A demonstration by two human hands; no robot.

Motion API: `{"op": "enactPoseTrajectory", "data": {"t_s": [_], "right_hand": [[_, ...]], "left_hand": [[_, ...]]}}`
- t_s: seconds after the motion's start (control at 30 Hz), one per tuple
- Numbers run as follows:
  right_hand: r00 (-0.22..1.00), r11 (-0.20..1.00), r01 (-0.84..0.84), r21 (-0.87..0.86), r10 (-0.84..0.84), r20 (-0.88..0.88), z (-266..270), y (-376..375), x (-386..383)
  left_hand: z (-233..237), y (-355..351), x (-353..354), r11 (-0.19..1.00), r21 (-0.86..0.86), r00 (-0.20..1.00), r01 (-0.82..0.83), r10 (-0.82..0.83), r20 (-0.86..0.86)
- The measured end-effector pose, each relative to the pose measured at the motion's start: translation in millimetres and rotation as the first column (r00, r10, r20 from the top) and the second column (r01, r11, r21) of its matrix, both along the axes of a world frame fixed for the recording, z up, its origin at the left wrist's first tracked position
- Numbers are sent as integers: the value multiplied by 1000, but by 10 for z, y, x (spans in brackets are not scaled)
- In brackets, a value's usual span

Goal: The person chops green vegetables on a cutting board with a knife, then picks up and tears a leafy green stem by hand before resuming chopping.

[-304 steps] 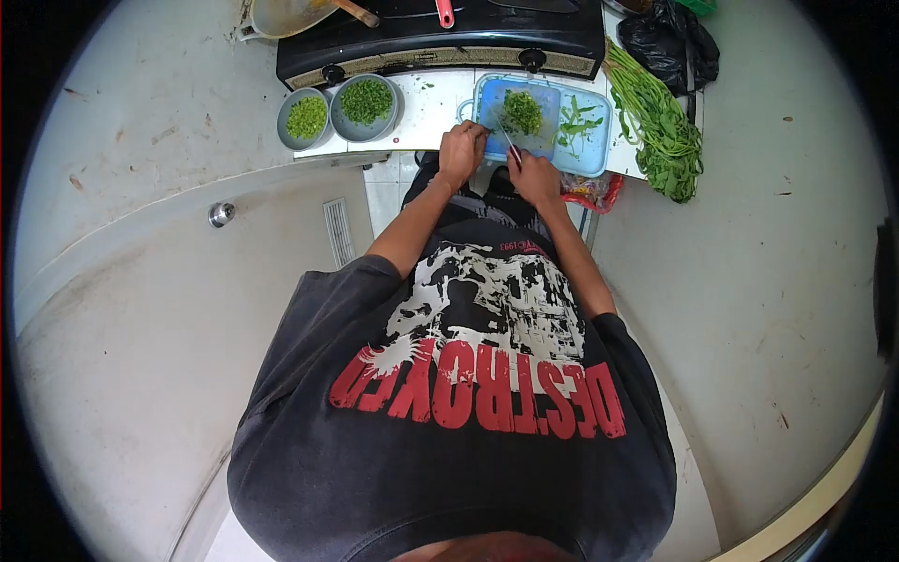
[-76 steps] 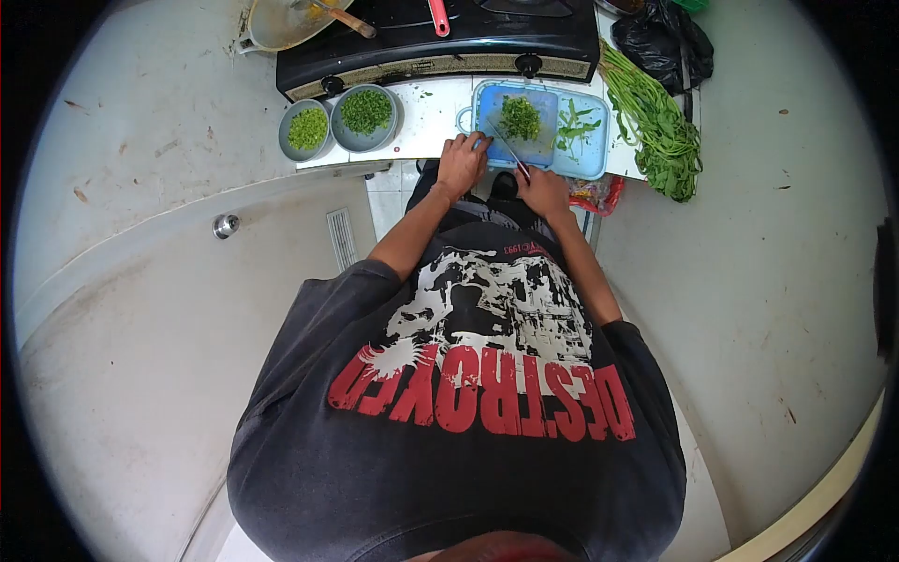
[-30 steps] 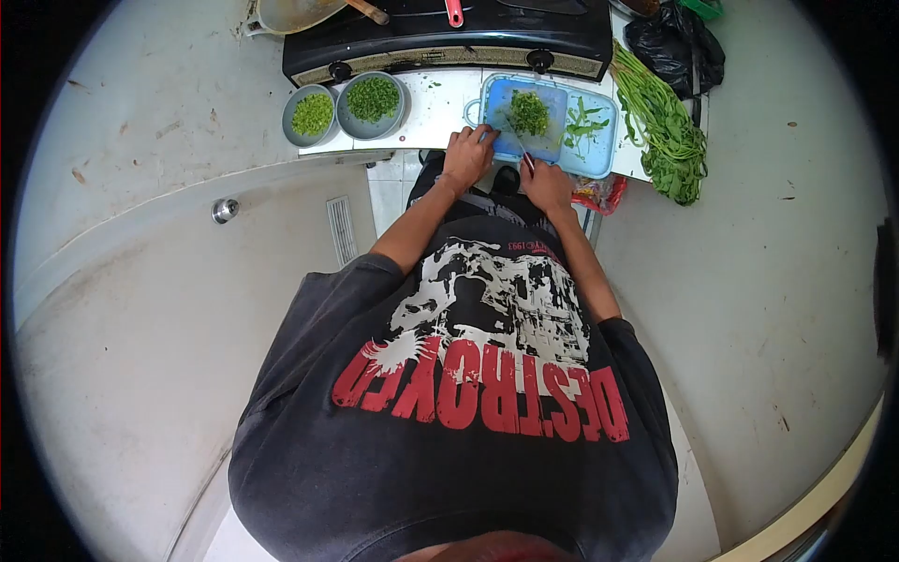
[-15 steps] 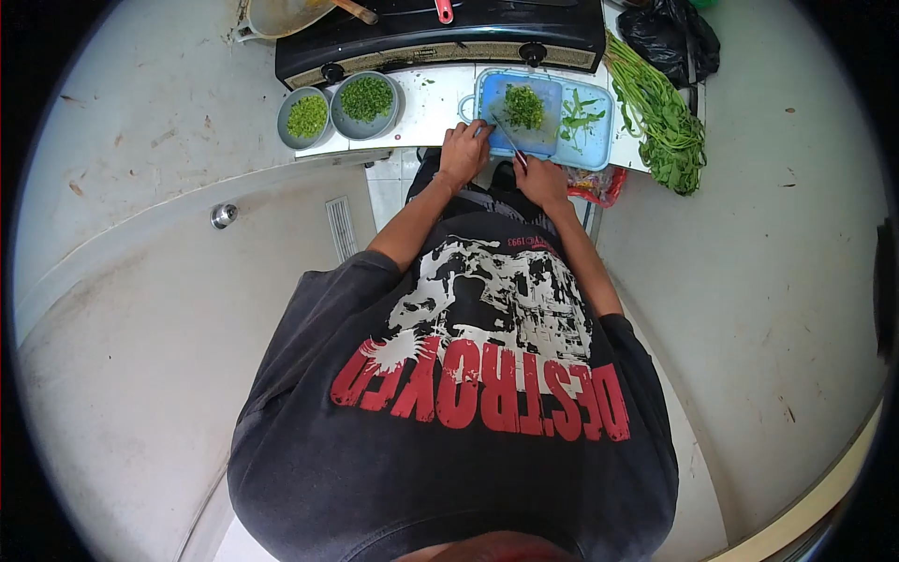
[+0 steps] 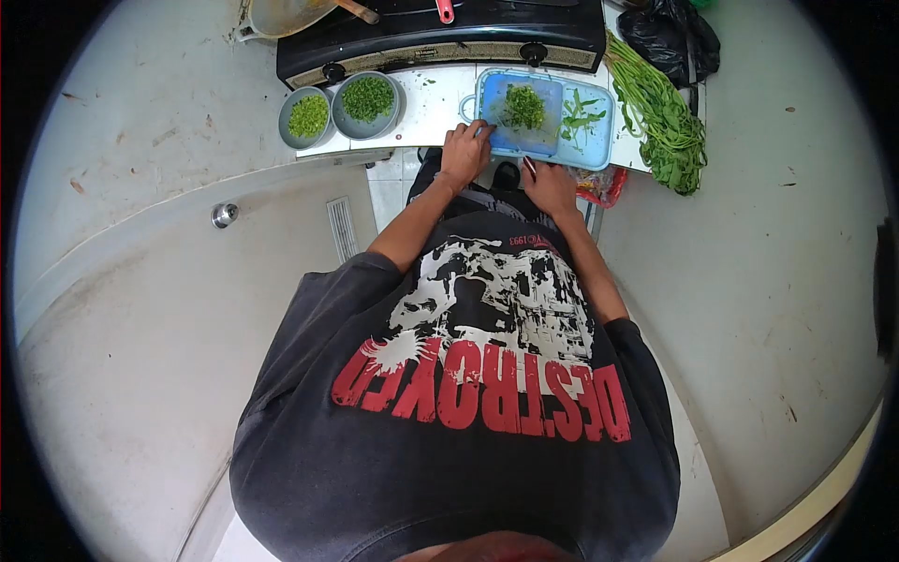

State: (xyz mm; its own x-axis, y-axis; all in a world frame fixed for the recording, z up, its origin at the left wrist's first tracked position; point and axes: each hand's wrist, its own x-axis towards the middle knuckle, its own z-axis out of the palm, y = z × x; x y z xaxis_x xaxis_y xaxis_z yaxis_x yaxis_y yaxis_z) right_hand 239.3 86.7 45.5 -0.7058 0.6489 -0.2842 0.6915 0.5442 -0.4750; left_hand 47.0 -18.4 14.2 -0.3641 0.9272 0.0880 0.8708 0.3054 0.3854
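Observation:
A blue cutting board [image 5: 543,140] lies in a light blue tray [image 5: 599,155] on the counter. Chopped greens [image 5: 524,107] are heaped on the board, and loose leaves [image 5: 581,117] lie to their right in the tray. My left hand [image 5: 466,152] rests at the board's lower left corner, fingers bent together; whatever they pinch is too small to name. Just below the tray, my right hand [image 5: 550,187] is closed on the dark red handle of a knife [image 5: 530,167]. The blade is hard to make out.
Two grey bowls of chopped greens [image 5: 307,118], [image 5: 367,99] stand left of the tray. Behind is a black stove [image 5: 440,49] with a pan [image 5: 286,17]. Long leafy greens [image 5: 670,140] and a black plastic bag [image 5: 670,42] lie right. A red basket [image 5: 613,187] sits below the counter.
My right hand has moved slightly right and down with the knife, and the blade has left the board beside the chopped greens. My left hand has hardly moved.

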Motion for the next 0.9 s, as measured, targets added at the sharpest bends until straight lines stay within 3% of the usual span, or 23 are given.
{"op": "enactPoseTrajectory", "data": {"t_s": [0.37,0.9], "right_hand": [[994,998,-17,-68,24,108,-45,-28,-143],[999,999,26,-32,-26,-19,-118,12,80]], "left_hand": [[-24,-30,21,1000,-19,1000,5,-5,-13],[96,-155,9,990,-78,993,113,-116,-28]]}}
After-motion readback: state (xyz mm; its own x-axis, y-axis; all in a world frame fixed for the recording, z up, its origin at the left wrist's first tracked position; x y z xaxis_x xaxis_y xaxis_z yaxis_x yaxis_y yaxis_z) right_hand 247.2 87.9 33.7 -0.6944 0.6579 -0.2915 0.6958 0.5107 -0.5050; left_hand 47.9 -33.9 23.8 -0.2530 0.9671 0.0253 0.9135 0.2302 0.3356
